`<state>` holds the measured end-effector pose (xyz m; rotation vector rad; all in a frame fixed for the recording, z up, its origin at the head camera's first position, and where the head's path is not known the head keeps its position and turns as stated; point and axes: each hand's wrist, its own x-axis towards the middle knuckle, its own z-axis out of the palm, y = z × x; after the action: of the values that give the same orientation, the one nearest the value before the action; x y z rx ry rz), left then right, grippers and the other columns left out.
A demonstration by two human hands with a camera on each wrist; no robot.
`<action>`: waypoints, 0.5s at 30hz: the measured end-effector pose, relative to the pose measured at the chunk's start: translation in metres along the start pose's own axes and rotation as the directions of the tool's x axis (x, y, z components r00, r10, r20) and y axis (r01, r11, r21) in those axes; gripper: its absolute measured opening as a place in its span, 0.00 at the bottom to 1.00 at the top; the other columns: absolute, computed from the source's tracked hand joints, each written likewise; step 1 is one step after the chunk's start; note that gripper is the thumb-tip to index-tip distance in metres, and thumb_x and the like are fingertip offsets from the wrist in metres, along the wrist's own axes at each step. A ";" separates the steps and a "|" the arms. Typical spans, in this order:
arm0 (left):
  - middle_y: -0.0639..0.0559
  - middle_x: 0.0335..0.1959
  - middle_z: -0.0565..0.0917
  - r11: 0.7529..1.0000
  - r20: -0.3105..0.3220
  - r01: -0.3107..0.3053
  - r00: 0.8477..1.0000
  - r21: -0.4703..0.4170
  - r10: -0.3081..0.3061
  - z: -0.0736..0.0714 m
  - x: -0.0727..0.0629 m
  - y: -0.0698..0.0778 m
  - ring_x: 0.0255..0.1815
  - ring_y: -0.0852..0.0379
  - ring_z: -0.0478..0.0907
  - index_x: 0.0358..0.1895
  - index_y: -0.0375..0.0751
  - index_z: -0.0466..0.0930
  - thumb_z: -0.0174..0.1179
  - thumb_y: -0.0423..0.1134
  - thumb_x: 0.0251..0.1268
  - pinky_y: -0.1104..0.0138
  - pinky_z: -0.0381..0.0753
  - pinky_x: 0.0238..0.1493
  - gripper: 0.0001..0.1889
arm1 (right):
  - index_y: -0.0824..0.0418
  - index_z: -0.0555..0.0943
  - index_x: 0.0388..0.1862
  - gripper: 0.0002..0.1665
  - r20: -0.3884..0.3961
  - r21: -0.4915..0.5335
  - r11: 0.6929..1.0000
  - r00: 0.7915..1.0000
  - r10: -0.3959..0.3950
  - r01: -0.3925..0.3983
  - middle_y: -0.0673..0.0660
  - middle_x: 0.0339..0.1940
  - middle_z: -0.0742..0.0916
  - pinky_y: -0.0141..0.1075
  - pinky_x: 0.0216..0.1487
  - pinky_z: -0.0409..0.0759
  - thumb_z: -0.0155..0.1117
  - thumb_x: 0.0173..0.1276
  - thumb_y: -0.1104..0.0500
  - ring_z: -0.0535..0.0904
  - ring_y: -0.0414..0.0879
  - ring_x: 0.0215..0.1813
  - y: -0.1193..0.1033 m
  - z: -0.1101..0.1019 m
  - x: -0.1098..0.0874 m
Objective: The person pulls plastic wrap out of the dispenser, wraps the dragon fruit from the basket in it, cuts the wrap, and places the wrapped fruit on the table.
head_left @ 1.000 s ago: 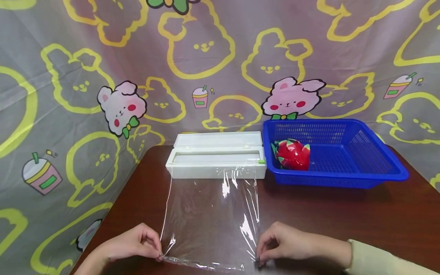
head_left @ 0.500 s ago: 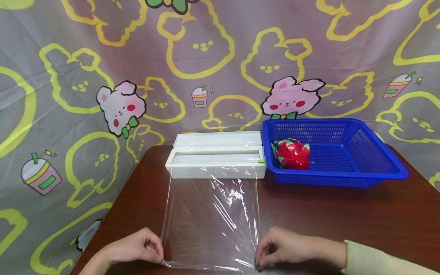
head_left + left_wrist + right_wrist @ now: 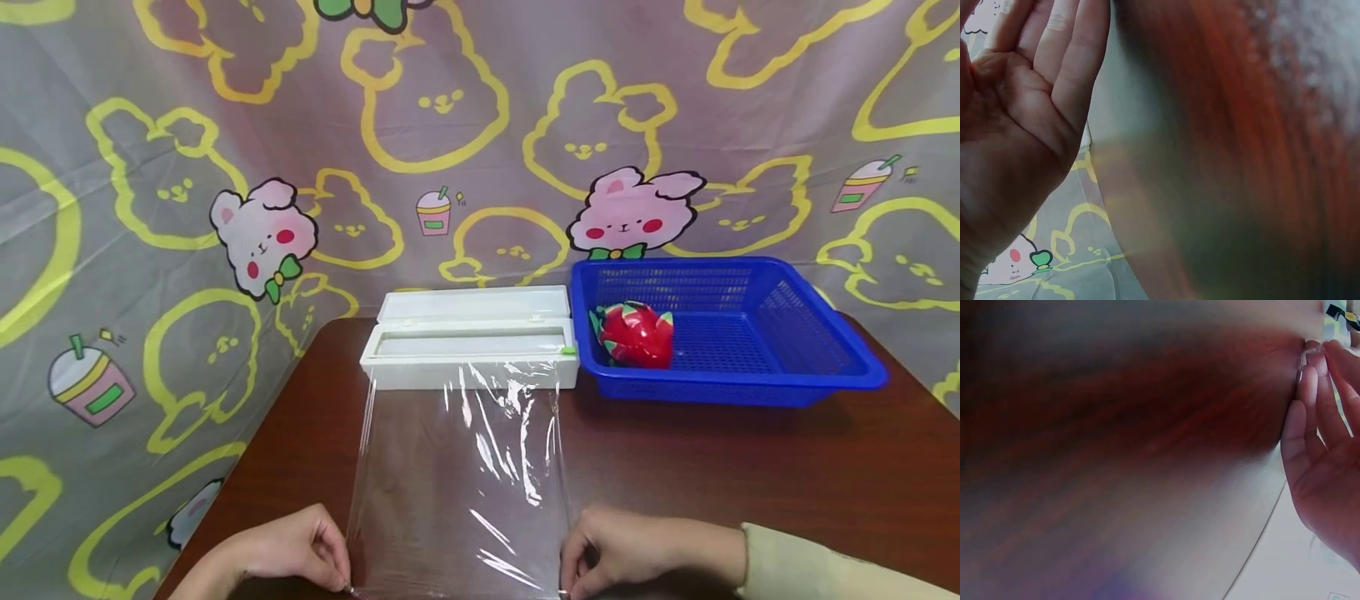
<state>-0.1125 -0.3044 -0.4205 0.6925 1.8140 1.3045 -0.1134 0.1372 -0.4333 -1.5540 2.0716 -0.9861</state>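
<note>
A sheet of clear plastic wrap (image 3: 450, 483) stretches over the table from a white wrap dispenser box (image 3: 472, 377), whose lid stands raised at the back. At the sheet's near left corner my left hand (image 3: 292, 546) pinches the film between thumb and fingers. My right hand (image 3: 618, 546) pinches the near right corner the same way. Close up in the left wrist view, the palm of the left hand (image 3: 1029, 112) shows, its fingertips cut off. In the right wrist view the fingertips of the right hand (image 3: 1329, 444) come together at the top right.
A blue plastic basket (image 3: 720, 392) stands right of the dispenser, holding a red dragon fruit (image 3: 637, 337) with green-tipped scales. The dark brown table (image 3: 675, 450) lies beneath everything. A patterned cloth (image 3: 480, 192) hangs behind and along the left.
Both hands have moved slightly toward the table's near side, holding the corners of the plastic wrap. More film is drawn out and its near edge has slid to the bottom of the view.
</note>
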 end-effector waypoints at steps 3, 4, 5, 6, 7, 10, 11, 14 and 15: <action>0.54 0.28 0.87 1.000 0.014 0.019 1.000 -0.025 -0.019 0.000 -0.002 0.001 0.26 0.69 0.75 0.33 0.26 0.85 0.63 0.29 0.60 0.77 0.73 0.28 0.06 | 0.56 0.88 0.30 0.02 0.011 -0.002 1.000 1.000 0.006 -0.006 0.44 0.24 0.85 0.19 0.29 0.74 0.72 0.58 0.63 0.69 0.19 0.30 0.000 0.001 0.000; 0.53 0.28 0.87 0.999 0.015 0.021 1.000 -0.029 -0.021 0.000 -0.002 0.000 0.26 0.69 0.74 0.33 0.26 0.85 0.63 0.29 0.60 0.77 0.73 0.28 0.06 | 0.56 0.88 0.30 0.02 0.014 -0.001 1.000 1.000 0.006 -0.006 0.44 0.24 0.85 0.19 0.29 0.74 0.72 0.59 0.63 0.69 0.19 0.30 0.000 0.001 0.000; 0.53 0.28 0.87 0.999 0.017 0.025 1.000 -0.032 -0.024 0.000 -0.002 0.000 0.26 0.69 0.74 0.33 0.26 0.85 0.63 0.29 0.60 0.77 0.74 0.28 0.06 | 0.56 0.88 0.30 0.02 0.018 0.003 1.000 1.000 0.006 -0.006 0.44 0.24 0.85 0.20 0.29 0.74 0.72 0.59 0.63 0.69 0.19 0.30 0.000 0.001 0.000; 0.53 0.28 0.87 0.999 0.019 0.027 0.999 -0.035 -0.027 0.000 -0.002 -0.001 0.26 0.69 0.75 0.33 0.25 0.85 0.63 0.29 0.60 0.76 0.74 0.28 0.06 | 0.56 0.88 0.30 0.02 0.021 0.002 1.000 1.000 0.008 -0.008 0.44 0.24 0.85 0.20 0.29 0.74 0.72 0.59 0.63 0.69 0.19 0.30 0.000 0.001 0.000; 0.52 0.28 0.87 0.999 0.022 0.029 0.999 -0.036 -0.028 0.000 -0.002 -0.001 0.26 0.68 0.76 0.33 0.25 0.85 0.63 0.29 0.60 0.76 0.75 0.29 0.06 | 0.56 0.88 0.30 0.02 0.024 0.002 1.000 1.000 0.009 -0.009 0.44 0.25 0.85 0.20 0.29 0.74 0.72 0.59 0.63 0.69 0.19 0.31 0.000 0.001 0.000; 0.52 0.28 0.87 0.999 0.030 0.031 0.999 -0.033 -0.030 0.000 -0.003 -0.003 0.27 0.67 0.77 0.33 0.25 0.85 0.63 0.28 0.59 0.74 0.77 0.30 0.06 | 0.57 0.88 0.31 0.02 0.034 0.001 1.000 0.999 0.004 -0.004 0.44 0.25 0.85 0.20 0.30 0.74 0.71 0.60 0.63 0.69 0.19 0.31 0.000 0.001 0.000; 0.52 0.28 0.87 0.999 0.033 0.028 0.999 -0.027 -0.027 0.000 -0.003 -0.003 0.27 0.67 0.78 0.33 0.25 0.85 0.63 0.28 0.59 0.74 0.77 0.30 0.06 | 0.57 0.88 0.31 0.02 0.037 0.000 1.000 0.999 0.000 0.000 0.44 0.25 0.85 0.19 0.30 0.74 0.71 0.60 0.63 0.69 0.18 0.31 0.000 0.001 0.000; 0.53 0.27 0.87 1.000 0.037 0.021 0.999 -0.020 -0.021 0.000 -0.003 -0.003 0.27 0.67 0.78 0.33 0.25 0.85 0.63 0.28 0.58 0.75 0.77 0.30 0.06 | 0.57 0.88 0.32 0.02 0.039 -0.014 1.000 0.999 -0.021 0.022 0.44 0.26 0.85 0.19 0.30 0.73 0.70 0.61 0.63 0.69 0.18 0.31 0.000 0.001 0.000; 0.53 0.27 0.87 0.999 0.038 0.023 0.999 -0.022 -0.022 0.001 -0.003 -0.003 0.27 0.67 0.77 0.33 0.25 0.85 0.63 0.28 0.58 0.75 0.77 0.29 0.06 | 0.57 0.88 0.32 0.02 0.038 -0.018 0.999 0.999 -0.027 0.028 0.44 0.26 0.86 0.19 0.30 0.73 0.70 0.61 0.63 0.69 0.18 0.32 0.000 0.001 0.000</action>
<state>-0.1103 -0.3075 -0.4225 0.6785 1.7690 1.2871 -0.1132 0.1369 -0.4339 -1.6020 2.0448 -0.9419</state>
